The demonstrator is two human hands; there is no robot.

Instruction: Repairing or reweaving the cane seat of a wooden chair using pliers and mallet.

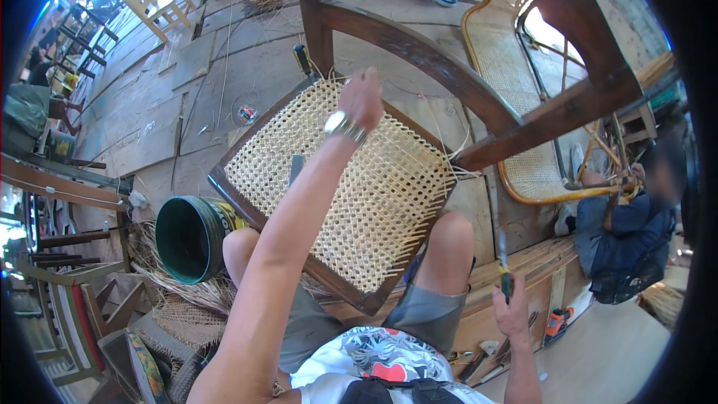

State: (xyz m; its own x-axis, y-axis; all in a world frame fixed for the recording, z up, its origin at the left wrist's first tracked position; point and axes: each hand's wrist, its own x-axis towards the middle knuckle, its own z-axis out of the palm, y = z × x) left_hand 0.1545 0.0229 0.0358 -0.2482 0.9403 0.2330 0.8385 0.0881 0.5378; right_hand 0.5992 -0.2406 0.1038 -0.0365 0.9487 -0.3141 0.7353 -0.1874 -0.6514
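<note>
Reaching over the cane seat [381, 202] between the knees [450, 243], my left hand [362, 101] hangs by its far corner (from here I can't tell whether those fingers pinch anything). Beyond the near right edge, my right hand [511, 313] curls its fingers around a green-handled tool [505, 284].

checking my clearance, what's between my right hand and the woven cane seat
Your bent right leg lies between your right hand and the woven cane seat, as the head view shows.

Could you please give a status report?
Left hand at far edge of pale woven-cane seat; right hand holding green-and-yellow-handled tool; flat grey object partly hidden by left forearm.
</note>
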